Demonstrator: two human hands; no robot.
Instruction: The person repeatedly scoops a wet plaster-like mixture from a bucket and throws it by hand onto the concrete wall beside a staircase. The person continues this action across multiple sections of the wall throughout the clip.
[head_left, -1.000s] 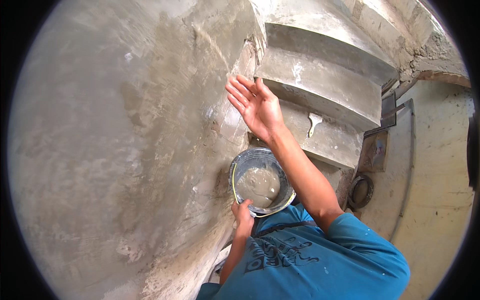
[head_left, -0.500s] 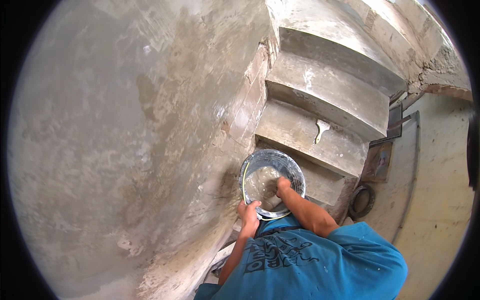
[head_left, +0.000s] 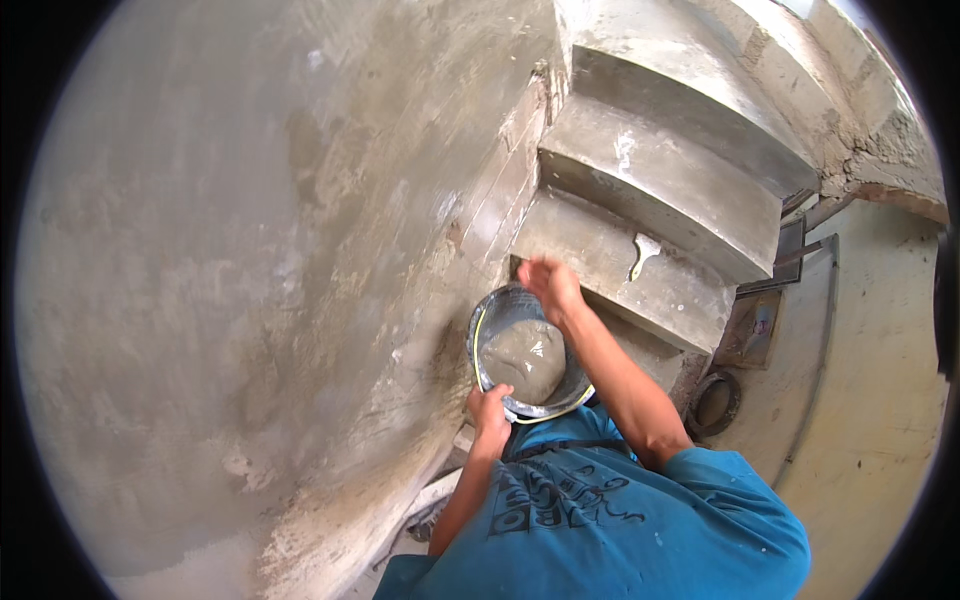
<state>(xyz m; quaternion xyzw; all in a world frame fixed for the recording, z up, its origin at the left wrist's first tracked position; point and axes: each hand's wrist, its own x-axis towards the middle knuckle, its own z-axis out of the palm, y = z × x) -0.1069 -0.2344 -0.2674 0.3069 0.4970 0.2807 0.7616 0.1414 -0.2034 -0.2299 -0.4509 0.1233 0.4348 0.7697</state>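
A dark bucket (head_left: 577,383) with a pale yellow handle stands in front of my body, and inside it is wet grey mortar (head_left: 525,360) with a smooth, shiny surface. My left hand (head_left: 489,412) is closed on the near left part of the bucket's rim, thumb over the edge. Over the far rim is my right hand (head_left: 550,285), smeared by motion; its fingers are too blurred to read, and nothing shows clearly in it. On the stair step beyond lies a scraper (head_left: 644,256) with a pale, wide blade and a yellowish handle.
Concrete stairs (head_left: 660,190) rise away ahead and to the right. A rough plastered wall (head_left: 250,280) with damp patches fills the left side. At the lower right of the steps sits a round dark container (head_left: 714,403), near a cream wall (head_left: 860,360).
My right hand has come up out of the mortar and moved away from me to the far rim. The bucket looks tilted slightly differently, while my left hand keeps its hold.
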